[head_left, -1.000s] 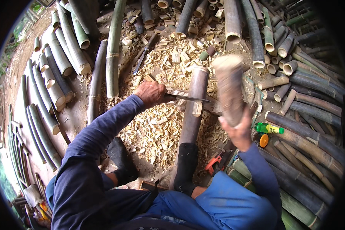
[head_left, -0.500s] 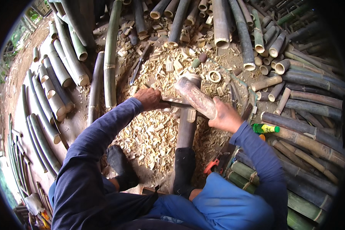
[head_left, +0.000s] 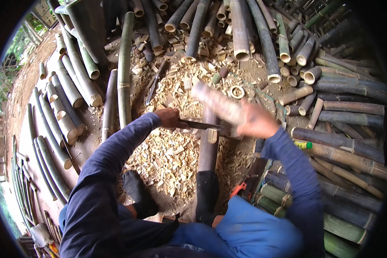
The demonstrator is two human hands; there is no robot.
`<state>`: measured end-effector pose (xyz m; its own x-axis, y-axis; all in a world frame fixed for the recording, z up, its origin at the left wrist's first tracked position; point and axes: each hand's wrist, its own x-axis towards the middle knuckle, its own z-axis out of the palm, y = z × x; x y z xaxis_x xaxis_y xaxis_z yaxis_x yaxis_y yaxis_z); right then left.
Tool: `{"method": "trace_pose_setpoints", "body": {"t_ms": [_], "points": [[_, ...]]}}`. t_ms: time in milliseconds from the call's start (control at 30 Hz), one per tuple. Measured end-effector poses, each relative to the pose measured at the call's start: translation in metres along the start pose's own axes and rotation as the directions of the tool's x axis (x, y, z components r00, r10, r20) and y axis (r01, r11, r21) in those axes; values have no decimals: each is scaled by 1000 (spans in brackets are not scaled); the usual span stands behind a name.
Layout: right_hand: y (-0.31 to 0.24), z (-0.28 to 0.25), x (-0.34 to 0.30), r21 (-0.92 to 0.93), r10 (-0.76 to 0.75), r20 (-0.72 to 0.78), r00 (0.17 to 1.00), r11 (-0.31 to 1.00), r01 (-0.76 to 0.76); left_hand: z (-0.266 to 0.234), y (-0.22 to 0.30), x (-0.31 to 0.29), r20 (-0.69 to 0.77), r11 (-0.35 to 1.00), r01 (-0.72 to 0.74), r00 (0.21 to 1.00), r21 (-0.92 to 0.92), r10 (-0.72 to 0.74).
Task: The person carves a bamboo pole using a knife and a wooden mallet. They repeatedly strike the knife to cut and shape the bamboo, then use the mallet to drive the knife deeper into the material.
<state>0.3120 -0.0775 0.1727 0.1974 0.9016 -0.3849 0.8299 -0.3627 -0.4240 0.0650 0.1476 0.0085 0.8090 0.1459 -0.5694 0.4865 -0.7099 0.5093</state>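
Note:
My left hand [head_left: 168,118] is closed round the handle of a knife, whose dark blade [head_left: 202,125] lies across a small pale bamboo piece [head_left: 212,136]. That piece sits on top of a thick brown bamboo pole [head_left: 208,155], which runs away from my right foot [head_left: 207,193]. Smeared by motion, my right hand [head_left: 258,120] grips a short, thick wooden mallet [head_left: 217,103]. The mallet slants up and leftward, above the blade and the pole's far part. Whether it touches the blade, I cannot tell.
Pale bamboo chips [head_left: 167,155] cover the ground around the pole. Bamboo tubes [head_left: 344,107] are stacked on the right, and more poles [head_left: 64,116] lie on the left. An orange-handled tool [head_left: 238,189] and a green bottle [head_left: 303,145] lie near my right arm. Another knife [head_left: 152,88] lies beyond my left hand.
My right hand has moved a little away and to the right with the mallet, which is now blurred. The knife stays on the bamboo piece. The whole view has shifted slightly.

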Motion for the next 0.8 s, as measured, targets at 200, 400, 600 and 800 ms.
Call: {"method": "trace_pose_setpoints", "body": {"t_ms": [200, 400, 600, 800], "points": [[-29, -18, -17, 409, -41, -575, 817, 851, 330, -6, -1, -8, 71, 1000, -10, 997, -21, 12], [3, 68, -4, 346, 26, -14, 1000, 938, -20, -16, -1, 18, 320, 977, 139, 944, -163, -80], [-12, -16, -38, 878, 99, -84, 992, 478, 27, -7, -10, 4, 309, 982, 93, 950, -163, -39], [5, 23, -63, 960, 230, -127, 965, 273, 61, 51, 42, -76, -596, 952, -70, 766, 297, 242]]}}
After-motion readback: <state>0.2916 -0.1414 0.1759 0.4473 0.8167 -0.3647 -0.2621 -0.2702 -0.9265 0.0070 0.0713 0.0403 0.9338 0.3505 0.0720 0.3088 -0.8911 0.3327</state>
